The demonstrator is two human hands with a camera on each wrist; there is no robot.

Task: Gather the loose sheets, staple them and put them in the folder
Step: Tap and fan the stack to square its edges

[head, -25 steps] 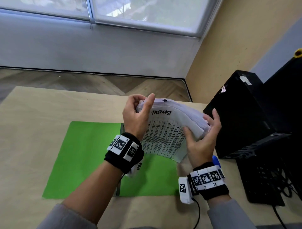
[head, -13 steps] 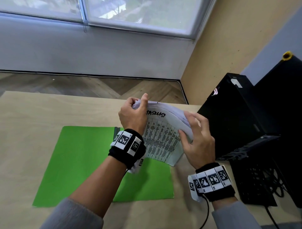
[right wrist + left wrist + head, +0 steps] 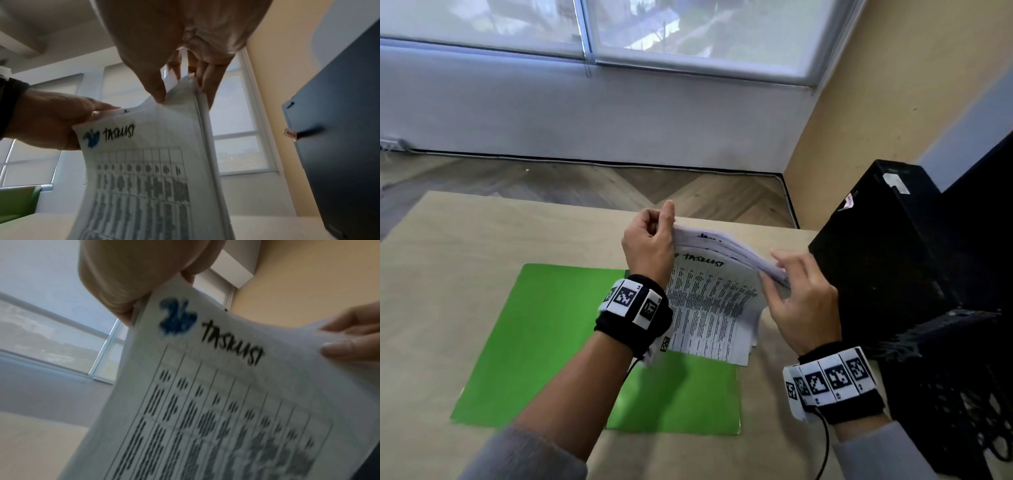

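Pinched at its top corners by left hand [image 3: 650, 245] and right hand [image 3: 803, 301]: printed sheet stack [image 3: 714, 301], upright, bottom edge over open green folder [image 3: 551, 342].

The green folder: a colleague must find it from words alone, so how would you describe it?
On the light wooden table, left of the black computer tower, a flat bright green folder lies open. It sits beneath the held printed sheets, the table's only coloured thing.
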